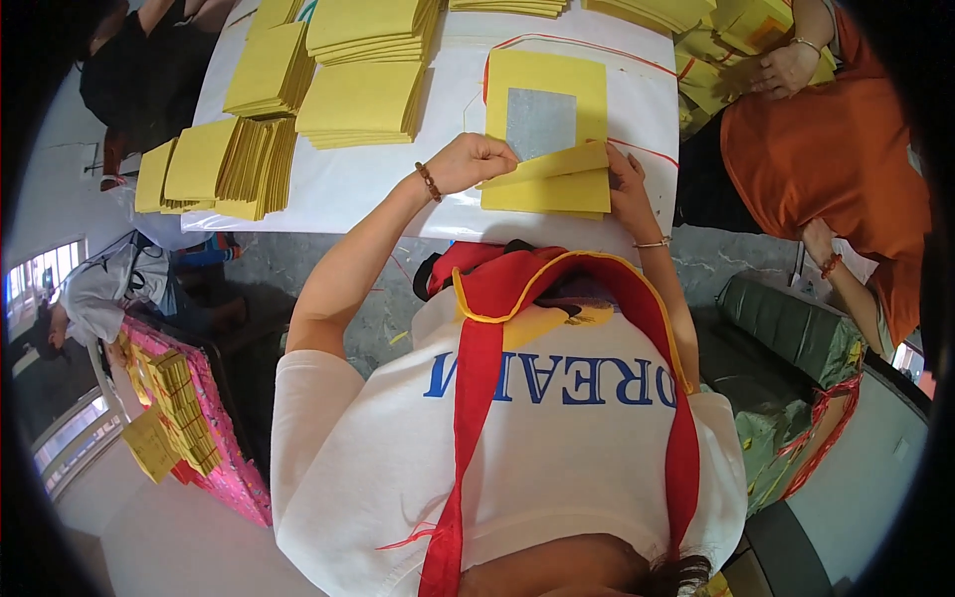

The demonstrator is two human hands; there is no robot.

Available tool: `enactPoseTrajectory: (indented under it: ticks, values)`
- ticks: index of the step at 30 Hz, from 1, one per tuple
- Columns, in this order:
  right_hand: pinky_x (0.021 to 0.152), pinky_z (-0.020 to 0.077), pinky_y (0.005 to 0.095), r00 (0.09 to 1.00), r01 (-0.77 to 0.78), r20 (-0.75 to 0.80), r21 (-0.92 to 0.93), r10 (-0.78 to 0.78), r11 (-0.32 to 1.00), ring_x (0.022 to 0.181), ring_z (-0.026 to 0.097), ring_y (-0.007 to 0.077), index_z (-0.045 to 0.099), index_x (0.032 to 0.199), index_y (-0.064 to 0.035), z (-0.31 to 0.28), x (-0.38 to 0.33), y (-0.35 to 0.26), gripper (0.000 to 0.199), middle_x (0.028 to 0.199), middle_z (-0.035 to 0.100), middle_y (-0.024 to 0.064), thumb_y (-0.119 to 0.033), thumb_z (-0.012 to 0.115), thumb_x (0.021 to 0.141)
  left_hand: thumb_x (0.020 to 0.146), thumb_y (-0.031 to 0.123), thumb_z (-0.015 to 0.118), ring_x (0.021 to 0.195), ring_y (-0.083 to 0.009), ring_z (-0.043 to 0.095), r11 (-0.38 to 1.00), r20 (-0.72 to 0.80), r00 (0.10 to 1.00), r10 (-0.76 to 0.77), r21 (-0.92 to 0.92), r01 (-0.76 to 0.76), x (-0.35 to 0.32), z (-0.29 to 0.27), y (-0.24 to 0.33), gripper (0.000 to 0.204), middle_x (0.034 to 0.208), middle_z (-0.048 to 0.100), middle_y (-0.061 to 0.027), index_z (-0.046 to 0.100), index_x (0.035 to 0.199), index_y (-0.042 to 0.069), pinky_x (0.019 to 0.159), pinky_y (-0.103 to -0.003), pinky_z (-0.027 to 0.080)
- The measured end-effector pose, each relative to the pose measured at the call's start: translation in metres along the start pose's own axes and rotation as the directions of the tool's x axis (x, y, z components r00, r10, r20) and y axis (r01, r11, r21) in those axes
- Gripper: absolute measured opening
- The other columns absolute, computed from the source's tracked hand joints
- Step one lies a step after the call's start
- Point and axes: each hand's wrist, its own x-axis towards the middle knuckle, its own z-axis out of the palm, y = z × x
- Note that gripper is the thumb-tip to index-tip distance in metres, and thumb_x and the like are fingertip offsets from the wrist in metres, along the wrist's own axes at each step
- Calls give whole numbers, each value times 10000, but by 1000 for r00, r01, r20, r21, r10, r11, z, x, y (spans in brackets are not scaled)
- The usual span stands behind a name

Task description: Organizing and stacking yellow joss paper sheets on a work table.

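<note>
A yellow paper sheet (589,95) with a silvery grey rectangle (542,119) in its middle lies on the white table, its near edge partly folded over into a flap. My left hand (475,162), with a brown bead bracelet on its wrist, pinches the flap's left end. At the right end my right hand (629,189) grips the same fold, its thumb side showing and some fingers hidden by the paper. Below the flap the lower layer of yellow paper (547,196) lies flat near the table's front edge.
Stacks of folded yellow paper (363,104) stand at the left of the white table (453,75). A red string (637,62) lies behind the sheet. At the right, a person in orange (826,159) stands by more yellow paper. A pink patterned surface (234,468) bears yellow bundles.
</note>
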Motion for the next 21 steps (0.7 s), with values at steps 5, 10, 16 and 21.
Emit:
enactPoseTrajectory:
  ticks: [5,10,16,21]
  values:
    - [1045,30,470,1000,29,-1,-12,-29,1000,1271,345,176,577,1125,-173,-1,1,2,383,1304,476,8,-239,626,752,835,180,579,646,-85,526,984,-21,985,173,50,-172,-4,9,-4,216,746,611,-21,623,990,36,589,-255,440]
    - [1037,34,476,999,31,-36,37,-29,999,1228,393,162,619,1022,-178,0,0,1,228,1268,507,-1,-237,596,803,778,65,564,904,-262,535,446,158,762,628,730,-518,-11,26,5,597,1063,545,-109,362,1328,181,739,-359,457]
    - [1038,32,466,999,28,-22,34,-27,999,1215,405,161,619,1025,-174,0,-1,-2,233,1266,510,4,-259,595,810,734,117,627,840,-276,518,269,241,758,606,835,-480,-13,31,-1,558,1150,488,-115,452,1262,163,780,-362,443]
    - [1041,35,459,1000,14,-25,36,-13,999,1213,408,158,619,1029,-175,1,-3,-1,238,1266,510,1,-269,591,812,671,219,691,921,-270,485,311,287,774,564,794,-521,-15,30,-7,633,1141,491,-106,455,1257,174,823,-361,422]
